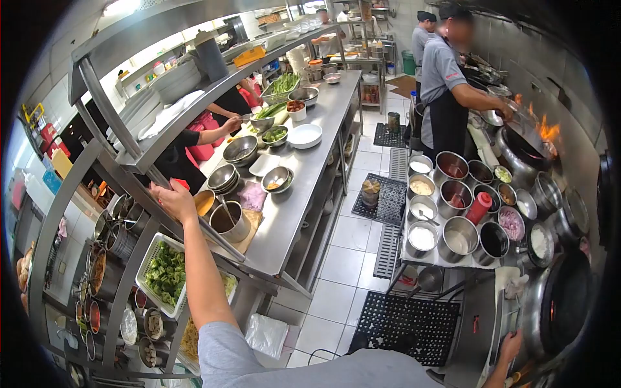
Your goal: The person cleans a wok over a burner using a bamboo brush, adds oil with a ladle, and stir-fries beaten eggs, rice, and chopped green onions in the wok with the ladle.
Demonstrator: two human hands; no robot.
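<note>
**Kid:** Where is the left hand (173,197) now?

**Cook:** It is stretched far out to the long steel table (304,187). It sits just left of the steel pot (229,221) with the ladle in it. The fingers are curled around a small red thing (180,184). I cannot tell what that red thing is.

**Kid:** And the right hand (509,347)?

**Cook:** It is low down, far from the steel pot, by the big dark wok (564,304). Only a bit of it shows, so I cannot tell if it is open or closed.

**Kid:** What else is near the pot?

**Cook:** A tray of green broccoli (166,273) is below it. Steel bowls (240,150) stand behind it.

**Kid:** How do you do this well?

**Cook:** I think you hold the red thing tight. Move slowly and keep your arm over the pot, so you do not bump the ladle. The reach is long, so lean in a little. Another person's hands are busy behind the bowls, so stay on your own side.
</note>
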